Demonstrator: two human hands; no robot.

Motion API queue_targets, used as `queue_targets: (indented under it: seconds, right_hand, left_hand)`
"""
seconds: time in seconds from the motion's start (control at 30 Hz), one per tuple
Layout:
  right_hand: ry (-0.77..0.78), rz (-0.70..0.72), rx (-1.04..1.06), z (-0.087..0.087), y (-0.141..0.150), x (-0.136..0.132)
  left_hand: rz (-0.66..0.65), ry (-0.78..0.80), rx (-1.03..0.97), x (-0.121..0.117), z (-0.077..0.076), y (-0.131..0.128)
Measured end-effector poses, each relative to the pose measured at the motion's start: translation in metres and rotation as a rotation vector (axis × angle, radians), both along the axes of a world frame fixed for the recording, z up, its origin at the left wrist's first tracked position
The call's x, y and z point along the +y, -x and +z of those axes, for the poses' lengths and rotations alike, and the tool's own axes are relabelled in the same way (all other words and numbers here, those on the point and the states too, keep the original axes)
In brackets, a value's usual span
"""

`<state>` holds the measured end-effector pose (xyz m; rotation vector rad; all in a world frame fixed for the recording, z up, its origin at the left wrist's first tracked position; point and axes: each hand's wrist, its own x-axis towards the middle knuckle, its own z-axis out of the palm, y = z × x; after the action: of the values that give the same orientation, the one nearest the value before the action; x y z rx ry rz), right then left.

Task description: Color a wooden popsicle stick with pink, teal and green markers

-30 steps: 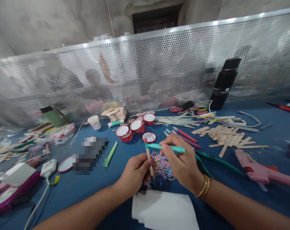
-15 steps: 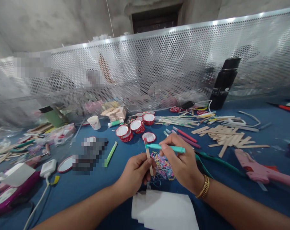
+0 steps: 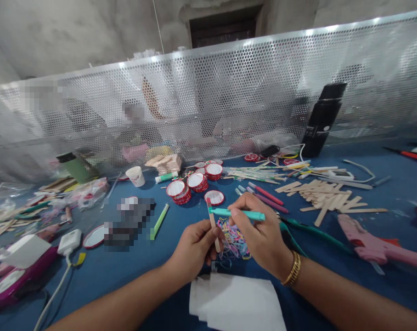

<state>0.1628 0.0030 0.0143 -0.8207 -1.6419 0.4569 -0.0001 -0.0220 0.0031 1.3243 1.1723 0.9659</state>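
head view: your left hand (image 3: 195,246) pinches the wooden stick (image 3: 213,222) near the colourful loops (image 3: 235,240); your right hand (image 3: 258,231) grips the teal marker (image 3: 251,215). both look light and stiff; hold the stick low, clear of its coloured end.

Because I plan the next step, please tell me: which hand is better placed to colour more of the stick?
Probably the right hand: it holds the teal marker, tip at the wooden stick, which the left hand grips.
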Motion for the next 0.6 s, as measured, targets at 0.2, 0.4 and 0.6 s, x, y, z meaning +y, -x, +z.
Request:
queue_targets:
  seconds: [0.2,0.4,0.6]
  right_hand:
    - [0.015,-0.045,0.038,0.0003,-0.0010,0.0005]
    - [0.001,-0.006,0.015,-0.0003,0.0000,-0.0002]
    - [0.003,-0.050,0.033,0.0007,-0.0011,0.0001]
  left_hand:
    - [0.003,-0.004,-0.004,0.0011,-0.0013,0.0010]
    - [0.002,0.003,-0.025,0.0019,-0.0009,0.0005]
    - [0.008,0.006,-0.011,0.0004,0.0001,0.0001]
